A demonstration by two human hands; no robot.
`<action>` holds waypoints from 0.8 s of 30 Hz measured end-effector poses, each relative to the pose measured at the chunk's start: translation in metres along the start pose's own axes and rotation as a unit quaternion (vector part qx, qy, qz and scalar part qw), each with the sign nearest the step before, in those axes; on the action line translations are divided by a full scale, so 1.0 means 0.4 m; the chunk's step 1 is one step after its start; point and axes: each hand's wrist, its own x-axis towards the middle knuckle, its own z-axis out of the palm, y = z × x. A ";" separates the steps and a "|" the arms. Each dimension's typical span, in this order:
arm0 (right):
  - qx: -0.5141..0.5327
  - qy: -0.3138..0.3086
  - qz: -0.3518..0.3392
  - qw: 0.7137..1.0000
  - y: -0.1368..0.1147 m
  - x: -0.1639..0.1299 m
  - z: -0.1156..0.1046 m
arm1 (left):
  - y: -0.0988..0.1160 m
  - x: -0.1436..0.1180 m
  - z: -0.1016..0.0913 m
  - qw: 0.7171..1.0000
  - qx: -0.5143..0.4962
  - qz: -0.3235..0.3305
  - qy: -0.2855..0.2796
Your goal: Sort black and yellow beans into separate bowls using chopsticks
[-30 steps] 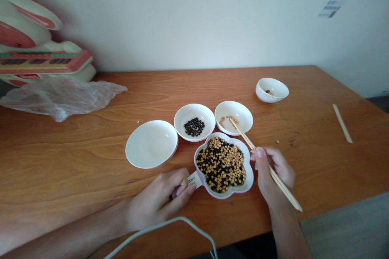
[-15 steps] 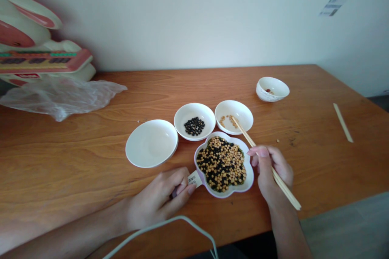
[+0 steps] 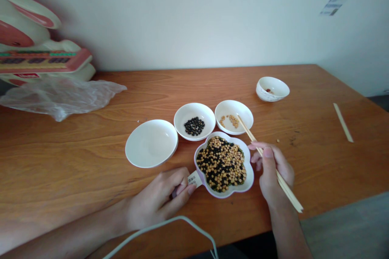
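Observation:
My left hand [image 3: 165, 194] is closed round the labelled handle of a flower-shaped dish [image 3: 249, 174]. Mixed black and yellow beans [image 3: 221, 164] cover the dish's bottom. In my right hand [image 3: 275, 170] is a pair of wooden chopsticks [image 3: 249, 134], their tips over the right-hand white bowl [image 3: 247, 119]. Several yellow beans [image 3: 233, 121] lie in that bowl, just left of the tips; I see no bean between them. Beside it, a middle white bowl [image 3: 207, 119] holds black beans [image 3: 194, 126]. A bare white bowl [image 3: 152, 143] sits left of that one.
A small patterned bowl [image 3: 270, 95] with a few reddish bits stands at the back right. Further right lies a pale strip [image 3: 343, 122]. One stray bean [image 3: 277, 141] is on the table. A plastic bag [image 3: 67, 97] and a rabbit toy keyboard [image 3: 45, 60] occupy the left. A pale cable [image 3: 179, 217] crosses the front.
The chopstick tips have shifted slightly right and up, away from the yellow beans in the right-hand bowl. My left hand and the dish stay put.

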 end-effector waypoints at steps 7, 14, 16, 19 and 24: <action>0.008 0.042 -0.051 0.998 -0.015 -0.003 0.000 | 0.001 0.002 0.001 1.000 0.002 0.008 0.010; -0.018 0.065 -0.101 0.993 -0.017 -0.002 0.002 | 0.006 0.003 0.000 1.000 0.007 -0.002 0.007; -0.033 0.067 -0.117 0.990 -0.013 -0.002 -0.003 | 0.002 0.003 0.002 1.000 0.009 -0.003 0.007; -0.045 0.068 -0.129 0.988 -0.009 -0.004 -0.011 | -0.001 0.002 0.004 1.000 0.011 -0.003 0.007; -0.024 0.057 -0.119 0.991 -0.010 -0.009 -0.014 | 0.000 -0.001 0.004 1.000 0.010 0.002 0.012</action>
